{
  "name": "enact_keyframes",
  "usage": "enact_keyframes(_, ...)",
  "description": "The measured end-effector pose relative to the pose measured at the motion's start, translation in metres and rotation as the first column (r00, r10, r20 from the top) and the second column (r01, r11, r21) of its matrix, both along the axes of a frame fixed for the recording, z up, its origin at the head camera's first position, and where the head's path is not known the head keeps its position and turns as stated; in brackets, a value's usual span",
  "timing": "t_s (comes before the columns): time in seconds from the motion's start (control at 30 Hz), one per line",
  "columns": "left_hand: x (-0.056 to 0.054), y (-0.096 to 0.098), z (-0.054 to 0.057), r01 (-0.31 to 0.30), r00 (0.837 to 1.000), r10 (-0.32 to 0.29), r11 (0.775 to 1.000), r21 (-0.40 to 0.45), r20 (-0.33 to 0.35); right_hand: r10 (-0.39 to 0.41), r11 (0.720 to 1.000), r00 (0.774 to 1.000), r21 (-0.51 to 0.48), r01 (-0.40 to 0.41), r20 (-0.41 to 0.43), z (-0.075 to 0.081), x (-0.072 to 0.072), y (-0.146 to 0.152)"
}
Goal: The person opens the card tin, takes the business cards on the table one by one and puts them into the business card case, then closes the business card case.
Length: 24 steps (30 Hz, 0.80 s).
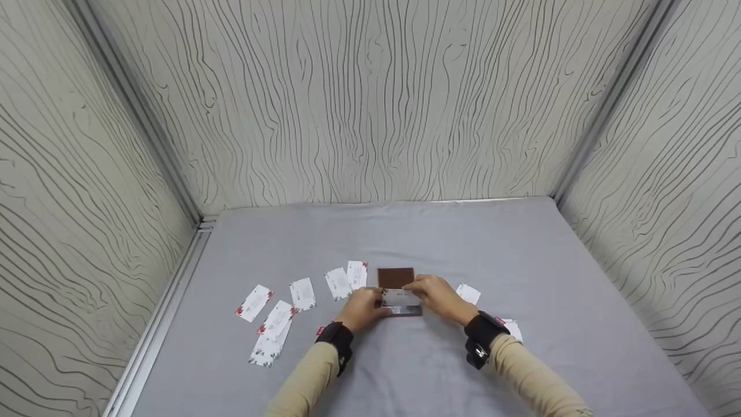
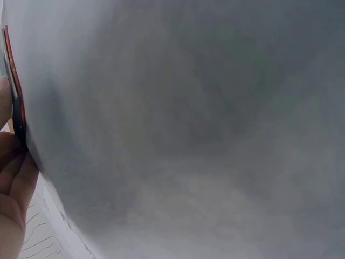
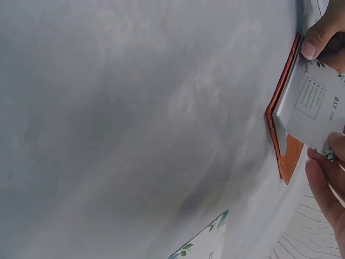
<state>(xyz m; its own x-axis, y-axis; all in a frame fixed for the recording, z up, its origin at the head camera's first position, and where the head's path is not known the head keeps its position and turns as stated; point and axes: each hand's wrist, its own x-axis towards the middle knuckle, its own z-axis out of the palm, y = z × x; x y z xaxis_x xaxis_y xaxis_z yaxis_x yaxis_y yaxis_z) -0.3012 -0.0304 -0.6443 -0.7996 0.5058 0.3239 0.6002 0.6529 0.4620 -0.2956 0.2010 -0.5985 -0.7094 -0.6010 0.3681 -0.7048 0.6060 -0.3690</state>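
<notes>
An opened card case with a brown lid point(image 1: 396, 276) and a silvery metal inside lies on the cloth in front of me. My left hand point(image 1: 363, 308) grips its left side, the thumb at the metal part. A white business card point(image 1: 399, 298) with green leaf print and small text lies over the case's middle. My right hand point(image 1: 438, 296) pinches the card by its right end. In the right wrist view the card point(image 3: 318, 105) tilts up over the metal tray, its far end by the left thumb. The left wrist view catches just the case's edge point(image 2: 16, 81).
Several white cards, some with red flowers, lie to the left, among them a lone card point(image 1: 255, 303) and an overlapping pair point(image 1: 279, 317). More cards point(image 1: 468, 293) lie beside and under the right forearm. Grey cloth point(image 1: 463, 237) covers the table; patterned walls point(image 1: 370, 104) enclose it.
</notes>
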Motion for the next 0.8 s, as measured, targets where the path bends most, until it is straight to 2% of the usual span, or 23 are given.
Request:
enact_keyframes(0.2, 0.0, -0.001, 0.0, 0.006, 1.0, -0.006, 1.0, -0.003, -0.003, -0.007, 1.0, 1.0, -0.004, 0.007, 0.002, -0.005, 0.0, -0.003)
enact_keyframes(0.33, 0.001, -0.001, 0.0, 0.004, 0.999, -0.005, 1.0, -0.015, -0.039, -0.028, 1.0, 0.999, -0.003, 0.028, -0.016, -0.009, 0.0, -0.005)
enact_keyframes(0.47, 0.003, 0.0, -0.001, -0.007, 0.997, 0.006, 1.0, -0.018, -0.074, -0.068, 0.997, 0.998, 0.029, 0.068, -0.017, -0.014, 0.001, -0.005)
enact_keyframes(0.6, 0.005, 0.0, -0.003, -0.029, 0.997, 0.028, 0.999, -0.013, -0.079, -0.112, 0.992, 0.993, 0.067, 0.11, 0.024, -0.019, 0.004, -0.005)
enact_keyframes(0.7, 0.006, 0.0, -0.003, -0.039, 0.995, 0.037, 0.999, -0.026, -0.088, -0.126, 0.989, 0.991, 0.086, 0.122, 0.049, -0.023, 0.006, -0.005)
enact_keyframes(0.8, 0.006, 0.0, -0.003, -0.039, 0.993, 0.033, 0.998, -0.05, -0.112, -0.12, 0.987, 0.992, 0.116, 0.115, 0.039, -0.027, 0.007, -0.005)
